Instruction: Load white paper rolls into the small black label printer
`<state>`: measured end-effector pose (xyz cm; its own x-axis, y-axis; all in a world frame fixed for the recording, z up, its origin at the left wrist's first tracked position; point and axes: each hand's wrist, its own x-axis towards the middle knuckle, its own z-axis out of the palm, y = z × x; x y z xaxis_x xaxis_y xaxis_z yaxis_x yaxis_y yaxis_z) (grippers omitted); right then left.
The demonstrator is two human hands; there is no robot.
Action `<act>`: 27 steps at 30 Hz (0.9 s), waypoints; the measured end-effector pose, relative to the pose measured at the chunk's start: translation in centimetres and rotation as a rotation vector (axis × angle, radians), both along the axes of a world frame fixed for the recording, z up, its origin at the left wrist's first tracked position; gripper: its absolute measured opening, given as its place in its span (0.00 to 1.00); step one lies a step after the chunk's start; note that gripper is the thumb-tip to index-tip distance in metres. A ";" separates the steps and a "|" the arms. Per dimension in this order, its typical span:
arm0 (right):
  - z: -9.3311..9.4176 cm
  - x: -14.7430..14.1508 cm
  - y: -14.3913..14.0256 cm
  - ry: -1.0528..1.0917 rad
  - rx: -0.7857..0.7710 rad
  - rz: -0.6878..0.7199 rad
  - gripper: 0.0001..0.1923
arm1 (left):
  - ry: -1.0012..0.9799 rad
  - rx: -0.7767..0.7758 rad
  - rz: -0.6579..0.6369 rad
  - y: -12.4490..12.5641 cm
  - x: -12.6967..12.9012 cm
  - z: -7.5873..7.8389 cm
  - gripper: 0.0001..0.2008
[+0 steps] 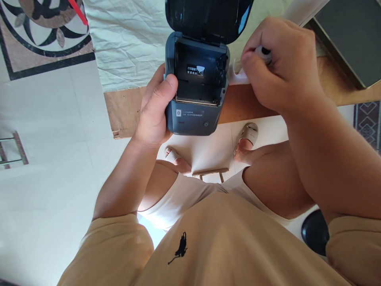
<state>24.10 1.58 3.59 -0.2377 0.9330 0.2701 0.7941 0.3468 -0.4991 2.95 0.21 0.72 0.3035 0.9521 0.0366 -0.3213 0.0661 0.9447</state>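
Left hand [154, 115]: I gripped the small dark label printer [196, 91] from its left side at the centre top of the frame, thumb hooked over the edge of the open bay, the other fingers wrapped behind and out of sight. That kept the body steady and the bay turned up toward me.
Printer lid [208, 18]: it stood flipped back at the top edge of the frame, leaving the empty paper compartment [198, 79] exposed; a small white sticker showed on its back wall.
Right hand [278, 67]: my fingers were curled shut around a small white roll with a dark core [263, 53], just right of the printer in the upper right.
Paper tail [238, 75]: a loose white end hung from the roll toward the printer's right side; I could not tell whether it touched.
Counter [247, 105]: its brown wooden edge ran behind the printer, which I held in the air just in front of it.
Below: my knees, sandalled feet [248, 135] and the pale tiled floor [53, 159] filled the lower frame.
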 end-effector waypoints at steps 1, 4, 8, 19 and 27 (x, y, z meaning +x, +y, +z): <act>0.0 0.0 -0.1 0.010 -0.001 0.003 0.07 | -0.005 -0.001 0.001 0.0 0.0 0.0 0.10; 0.0 -0.1 -0.3 0.053 -0.003 0.027 0.09 | -0.009 -0.003 0.000 0.0 0.0 0.1 0.10; 0.0 -0.1 -0.5 0.155 -0.026 0.076 0.10 | -0.010 0.001 -0.015 0.0 0.0 0.1 0.09; 0.3 0.2 -0.7 0.216 -0.091 0.160 0.15 | 0.013 0.006 -0.008 0.0 -0.1 0.0 0.10; 0.4 0.1 -0.7 0.181 -0.074 0.153 0.13 | 0.000 0.034 -0.025 0.1 -0.1 -0.2 0.10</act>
